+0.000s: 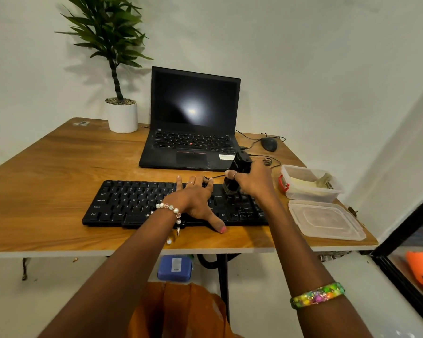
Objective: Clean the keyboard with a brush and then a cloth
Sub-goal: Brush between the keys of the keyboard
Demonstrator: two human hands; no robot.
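Wooden table (pixel 59 167) carries black keyboard (pixel 132 203) at front edge. Your left hand (pixel 195 201) lies flat across keys, fingers spread. Your right hand (pixel 252 179) grips black brush (pixel 238 167), bristles touching keyboard's right side.

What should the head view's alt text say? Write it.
A person's right hand holds a black brush bristles-down on the right part of a black keyboard, while the left hand rests flat on the keys. Behind it on the wooden table stands an open laptop.
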